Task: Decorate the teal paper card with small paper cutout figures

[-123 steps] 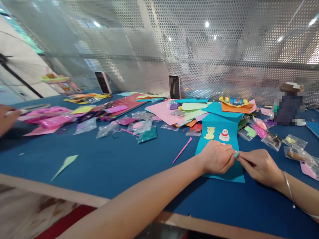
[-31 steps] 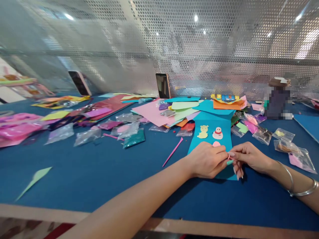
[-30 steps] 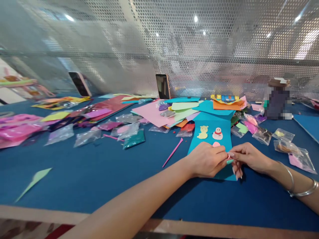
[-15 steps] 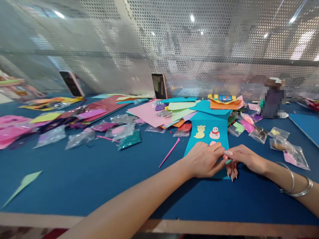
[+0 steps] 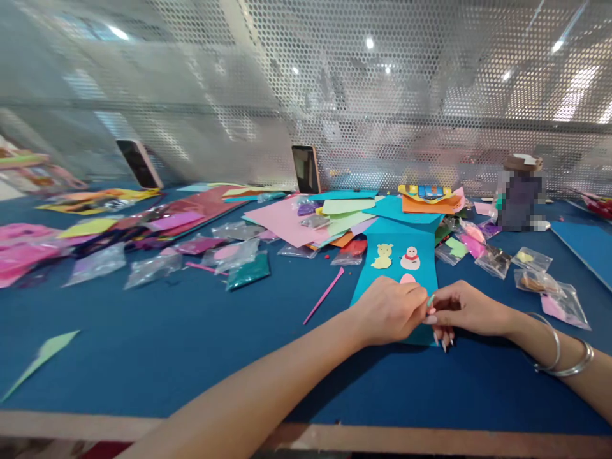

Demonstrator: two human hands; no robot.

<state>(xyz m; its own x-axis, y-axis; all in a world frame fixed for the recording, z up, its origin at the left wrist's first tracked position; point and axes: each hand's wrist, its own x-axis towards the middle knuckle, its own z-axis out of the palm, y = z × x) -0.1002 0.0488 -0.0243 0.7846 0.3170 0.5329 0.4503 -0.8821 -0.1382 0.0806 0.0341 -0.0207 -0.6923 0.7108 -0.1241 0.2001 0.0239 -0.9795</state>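
Observation:
On a blue card (image 5: 401, 243) lie a yellow bear figure (image 5: 383, 255) and a white and red snowman figure (image 5: 410, 258). A pink shape (image 5: 408, 278) shows just behind my left hand (image 5: 392, 310), which rests over the card's lower part with its fingers curled. My right hand (image 5: 461, 310) meets it at the fingertips, thumb and index finger pinched. Between the fingertips is a small pink piece (image 5: 431, 310), mostly hidden, so I cannot tell which hand grips it. A bracelet sits on the right wrist.
A pink stick (image 5: 324, 295) lies left of the card. Behind are coloured sheets (image 5: 287, 218) and a propped phone (image 5: 306, 168). Small plastic bags (image 5: 533, 259) lie to the right, others at the left, near a teal packet (image 5: 248, 271). A perforated metal screen (image 5: 335, 83) stands behind the table.
My right hand's fingers have shifted: the index fingertip has risen above the thumb and now touches the left hand's fingertips. The left hand stays nearly in place.

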